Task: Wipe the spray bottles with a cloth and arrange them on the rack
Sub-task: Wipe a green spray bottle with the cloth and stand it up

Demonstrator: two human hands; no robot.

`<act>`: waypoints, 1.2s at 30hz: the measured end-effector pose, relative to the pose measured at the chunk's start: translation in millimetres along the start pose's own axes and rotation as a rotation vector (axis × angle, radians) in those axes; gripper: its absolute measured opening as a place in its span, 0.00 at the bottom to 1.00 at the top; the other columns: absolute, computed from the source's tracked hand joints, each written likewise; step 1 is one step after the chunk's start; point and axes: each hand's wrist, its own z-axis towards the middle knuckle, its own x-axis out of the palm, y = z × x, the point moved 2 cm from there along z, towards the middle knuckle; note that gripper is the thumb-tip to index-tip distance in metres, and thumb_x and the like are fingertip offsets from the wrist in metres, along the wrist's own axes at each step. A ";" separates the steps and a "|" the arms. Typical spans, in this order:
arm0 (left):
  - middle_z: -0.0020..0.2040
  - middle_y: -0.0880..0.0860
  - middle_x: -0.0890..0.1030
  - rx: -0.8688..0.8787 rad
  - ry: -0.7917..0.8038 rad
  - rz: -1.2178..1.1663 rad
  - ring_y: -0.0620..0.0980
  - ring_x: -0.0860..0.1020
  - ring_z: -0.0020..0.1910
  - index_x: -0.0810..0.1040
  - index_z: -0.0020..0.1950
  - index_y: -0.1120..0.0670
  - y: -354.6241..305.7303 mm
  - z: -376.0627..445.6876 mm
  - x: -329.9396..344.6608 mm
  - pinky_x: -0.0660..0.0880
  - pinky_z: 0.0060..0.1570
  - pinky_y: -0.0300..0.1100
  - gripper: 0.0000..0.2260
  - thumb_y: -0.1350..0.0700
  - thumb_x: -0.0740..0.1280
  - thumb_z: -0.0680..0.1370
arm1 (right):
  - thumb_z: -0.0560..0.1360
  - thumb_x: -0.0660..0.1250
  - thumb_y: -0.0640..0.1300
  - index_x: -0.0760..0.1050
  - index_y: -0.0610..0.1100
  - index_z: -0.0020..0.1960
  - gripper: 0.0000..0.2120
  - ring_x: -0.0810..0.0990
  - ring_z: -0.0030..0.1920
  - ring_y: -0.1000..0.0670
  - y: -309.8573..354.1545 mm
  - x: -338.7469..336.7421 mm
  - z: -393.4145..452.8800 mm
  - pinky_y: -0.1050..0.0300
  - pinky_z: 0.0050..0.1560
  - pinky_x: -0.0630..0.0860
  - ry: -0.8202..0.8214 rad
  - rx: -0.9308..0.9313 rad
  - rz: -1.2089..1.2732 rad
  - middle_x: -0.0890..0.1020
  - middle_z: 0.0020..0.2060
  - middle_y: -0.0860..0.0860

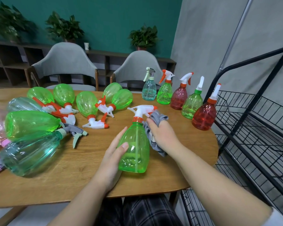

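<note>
Clear green spray bottle [134,149], orange collar, seemingly empty

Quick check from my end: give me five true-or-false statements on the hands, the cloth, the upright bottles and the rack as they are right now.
1. The left hand holds the green spray bottle by its body. True.
2. The right hand holds a grey cloth against that bottle. True.
3. Five bottles stand upright at the table's right end, two of them red. True.
4. The black wire rack already holds several bottles. False: no bottle shows on its shelves.
5. The held bottle's trigger head is grey. False: it is white with an orange collar.
</note>
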 end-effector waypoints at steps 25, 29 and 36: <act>0.58 0.35 0.81 0.050 0.016 0.114 0.43 0.81 0.58 0.68 0.70 0.41 1.5 -1.3 7.0 0.78 0.50 0.36 0.35 0.61 0.73 0.67 | 0.69 0.74 0.56 0.78 0.51 0.36 0.11 0.82 0.41 0.52 30.2 -13.0 -10.2 0.54 0.42 0.77 0.016 -0.051 -0.028 0.83 0.35 0.53; 0.62 0.35 0.78 0.054 0.038 0.090 0.38 0.77 0.63 0.68 0.71 0.38 2.9 0.2 6.8 0.76 0.57 0.35 0.34 0.49 0.76 0.67 | 0.66 0.76 0.53 0.80 0.47 0.36 0.10 0.84 0.40 0.49 20.2 -14.7 -6.3 0.47 0.44 0.81 -0.024 0.037 0.097 0.84 0.35 0.49; 0.72 0.45 0.71 0.019 -0.039 -0.051 0.41 0.70 0.70 0.68 0.67 0.34 9.2 6.4 -1.0 0.65 0.68 0.39 0.25 0.41 0.70 0.72 | 0.71 0.73 0.53 0.77 0.45 0.36 0.13 0.78 0.31 0.49 7.1 -74.0 3.1 0.54 0.33 0.75 -0.273 -0.018 -0.091 0.79 0.29 0.52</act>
